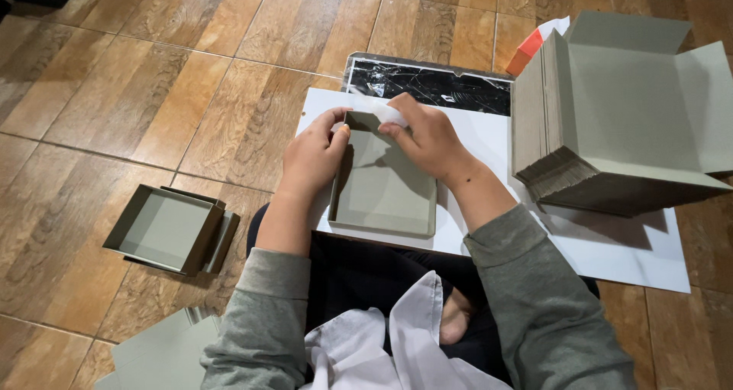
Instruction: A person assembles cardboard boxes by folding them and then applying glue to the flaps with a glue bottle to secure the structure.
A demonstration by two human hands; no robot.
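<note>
- The shallow grey cardboard tray [384, 188] lies on the large white paper sheet [489, 142] in front of the seated person's lap, at the centre of the view.
- The left hand [311, 155] is closed on the tray's far left corner at about 11 o'clock of the tray, thumb pressed on the wall there.
- The right hand [427, 136] is curled at the far wall, about 12 o'clock of the tray, fingers pinching a small white roll of tape [389, 114] against the rim.
- A black marbled slab [443, 85] lies beyond the hands at 12 o'clock, partly under the white sheet.
- A tall stack of flat grey cardboard blanks [544, 123] stands at 3 o'clock, an opened blank on top of it.
- Two finished grey trays nested together [169, 230] sit on the brown wood-look tile floor [153, 77] at 9 o'clock.
</note>
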